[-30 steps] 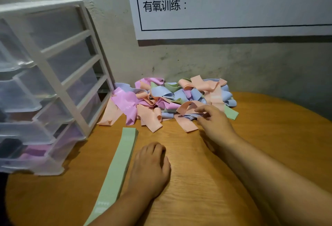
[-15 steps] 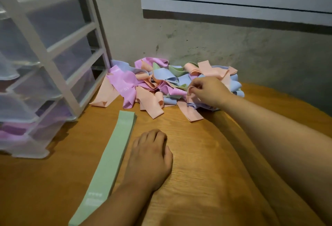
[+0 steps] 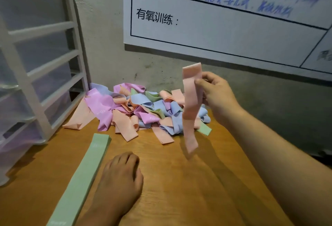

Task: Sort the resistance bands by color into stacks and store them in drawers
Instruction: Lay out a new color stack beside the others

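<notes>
since the earlier frame the right hand (image 3: pixel 218 96) has risen from the heap, and a peach band (image 3: pixel 190 107) has come up with it. the thumb and fingers pinch the band near its top, so a short end stands above the grip and the long part hangs down, its lower tip blurred and apparently just clear of the wooden table (image 3: pixel 179 180). behind and below that hand lies the mixed pile of bands (image 3: pixel 136 110), pink, peach, blue and green, tangled against the wall. across from it the left hand (image 3: pixel 120 177) rests flat and empty, palm down on the table. just beyond its outer edge lies the green stack (image 3: pixel 84 173), laid straight. further out on that side stands the drawer unit (image 3: pixel 37 74), some drawers partly pulled out. no peach stack shows yet. the hanging loop may be twisted, so it could land crooked or folded, and its swinging tail could drag a neighbouring band from the heap.
</notes>
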